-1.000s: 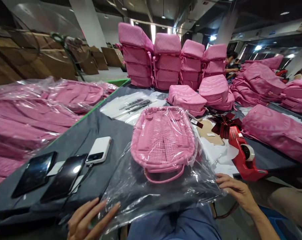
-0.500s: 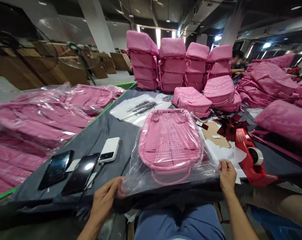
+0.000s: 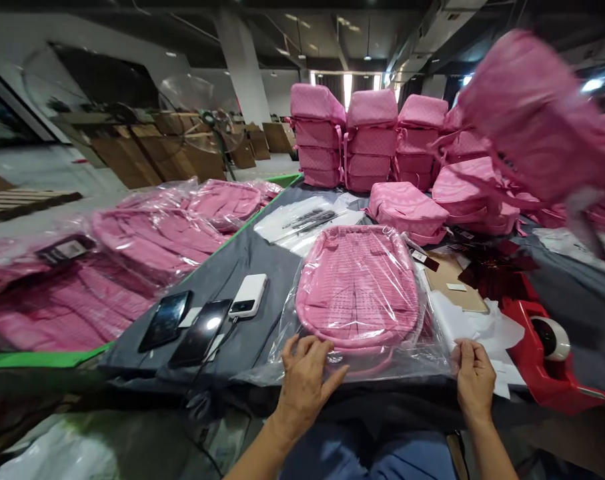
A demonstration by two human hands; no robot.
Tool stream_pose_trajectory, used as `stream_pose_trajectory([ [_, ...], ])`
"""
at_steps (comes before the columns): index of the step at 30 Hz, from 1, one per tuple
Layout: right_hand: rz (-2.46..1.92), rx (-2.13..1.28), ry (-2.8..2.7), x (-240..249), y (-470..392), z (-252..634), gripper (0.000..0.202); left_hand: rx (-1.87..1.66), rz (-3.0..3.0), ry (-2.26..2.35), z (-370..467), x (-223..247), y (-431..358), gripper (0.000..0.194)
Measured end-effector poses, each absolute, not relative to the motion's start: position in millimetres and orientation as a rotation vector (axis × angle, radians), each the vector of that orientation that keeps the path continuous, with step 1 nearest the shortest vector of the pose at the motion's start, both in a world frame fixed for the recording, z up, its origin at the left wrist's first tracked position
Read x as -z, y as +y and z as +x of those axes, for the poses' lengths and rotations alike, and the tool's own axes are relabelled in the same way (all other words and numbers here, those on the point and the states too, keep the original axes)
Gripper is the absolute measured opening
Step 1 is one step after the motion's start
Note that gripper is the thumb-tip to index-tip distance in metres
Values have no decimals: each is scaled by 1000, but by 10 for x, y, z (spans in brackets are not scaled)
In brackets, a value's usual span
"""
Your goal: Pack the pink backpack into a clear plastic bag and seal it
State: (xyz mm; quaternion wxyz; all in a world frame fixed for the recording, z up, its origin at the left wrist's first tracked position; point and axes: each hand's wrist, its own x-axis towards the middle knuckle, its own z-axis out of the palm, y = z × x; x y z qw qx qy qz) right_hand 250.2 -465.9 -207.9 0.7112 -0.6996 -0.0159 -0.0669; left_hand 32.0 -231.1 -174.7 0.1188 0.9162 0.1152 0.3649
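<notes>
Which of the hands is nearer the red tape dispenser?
Right. The right hand pinches the clear bag at its near right corner, just left of the red tape dispenser, not touching it. The left hand is farther left, at the bag's near edge.

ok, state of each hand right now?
Left hand: open, on the near edge of the clear plastic bag, no firm grip visible.
Right hand: closed, pinching the plastic bag near its right corner.

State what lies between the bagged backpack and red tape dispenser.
In the head view, white paper and a tan sheet lie there, with the right hand at the near side.
</notes>
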Motion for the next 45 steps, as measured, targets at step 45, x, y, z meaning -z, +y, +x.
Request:
stream_pose_trajectory([
  [45, -2067, 235, 302, 1536, -6455, 3179, 64, -560, 2350, 498, 765, 1889, -1436, 77],
])
